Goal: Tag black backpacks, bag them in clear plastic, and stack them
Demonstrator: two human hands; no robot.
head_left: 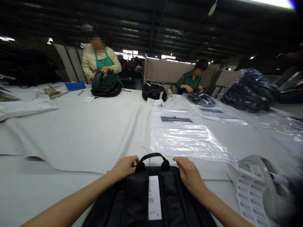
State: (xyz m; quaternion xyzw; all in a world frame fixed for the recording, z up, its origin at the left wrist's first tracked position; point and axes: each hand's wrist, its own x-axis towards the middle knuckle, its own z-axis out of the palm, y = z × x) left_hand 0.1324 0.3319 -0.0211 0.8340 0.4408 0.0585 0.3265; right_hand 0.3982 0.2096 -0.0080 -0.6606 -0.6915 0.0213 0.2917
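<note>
Backpack (142, 201) flat on the bench (82, 132), outside the flat plastic bags (184, 138) beyond its handle (151, 156). Left hand (124, 167): grip pinched on the backpack's top edge beside the handle. Right hand (189, 175): laid opposite, grip cannot be told.

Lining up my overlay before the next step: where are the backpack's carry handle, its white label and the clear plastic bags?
carry handle (152, 154), head view, top of the arch.
white label (154, 197), head view, middle of the strip.
clear plastic bags (187, 140), head view, glossy middle of the top bag.
</note>
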